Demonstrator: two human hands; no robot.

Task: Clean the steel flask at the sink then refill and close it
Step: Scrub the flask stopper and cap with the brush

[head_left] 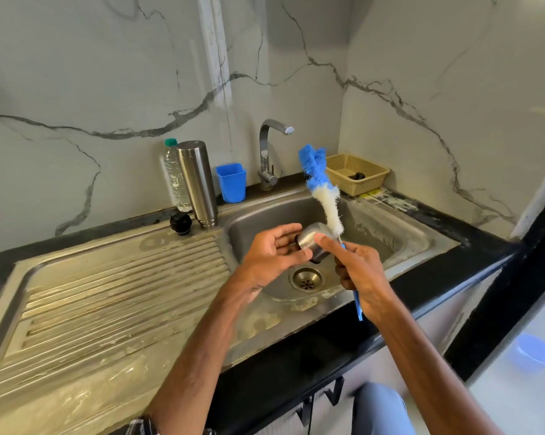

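Observation:
The tall steel flask (pixel 197 183) stands upright at the back of the drainboard, left of the basin. A black stopper (pixel 180 223) lies beside its base. Over the sink basin (pixel 400 243), my left hand (pixel 272 254) holds the flask's steel cap cup (pixel 312 239) between fingers and thumb. My right hand (pixel 360 273) grips the blue handle of a bottle brush (pixel 323 189), its index finger touching the cap. The brush's white and blue bristles point up and away, outside the cap. The tap (pixel 272 152) stands behind the basin, with no water running.
A clear plastic water bottle (pixel 173 174) with a green cap stands behind the flask. A blue plastic cup (pixel 231 183) sits next to the tap. A beige basket (pixel 356 172) rests at the back right. The ribbed drainboard (pixel 107 277) lies left; the drain (pixel 307 279) is below my hands.

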